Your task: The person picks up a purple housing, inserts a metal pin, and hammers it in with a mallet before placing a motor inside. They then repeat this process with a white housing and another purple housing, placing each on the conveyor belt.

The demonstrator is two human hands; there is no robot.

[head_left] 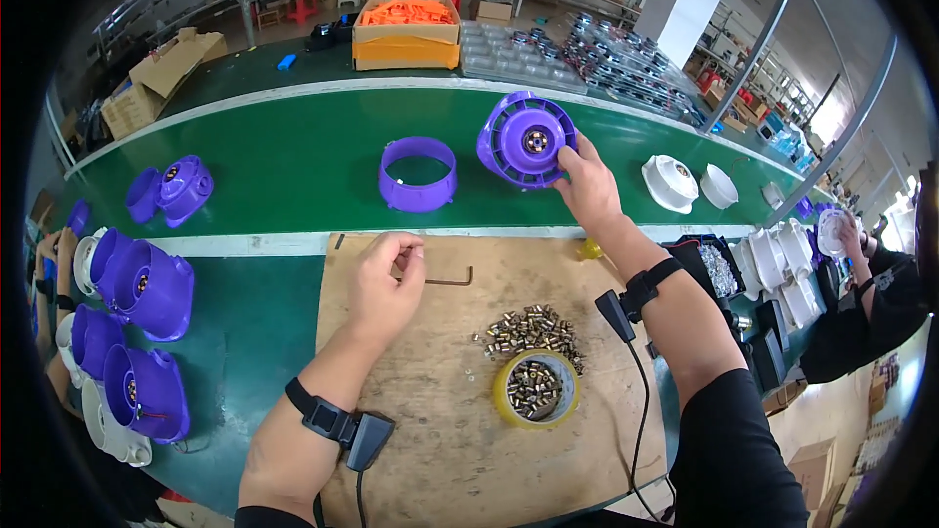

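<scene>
My right hand (590, 181) grips the rim of a round purple plastic housing (528, 140), which has slots around its edge and a brass-coloured centre. It is held tilted up over the green belt. To its left on the belt stands a purple ring (419, 198). Over the board, the fingers of my left hand (389, 279) are curled in a pinch; whatever they hold is hidden. An L-shaped hex key (452, 282) shows beside that hand, its other end out of sight behind it. Small brass-coloured metal fittings (536, 332) lie heaped near a yellow tape roll (504, 409) filled with more.
Purple housings (156, 298) stand at the left, with another pair (186, 188) on the belt (323, 156). White parts (671, 184) sit on the belt at right. Beyond it are a box of orange pieces (406, 54) and clear trays (509, 64). Co-workers' hands show at both sides.
</scene>
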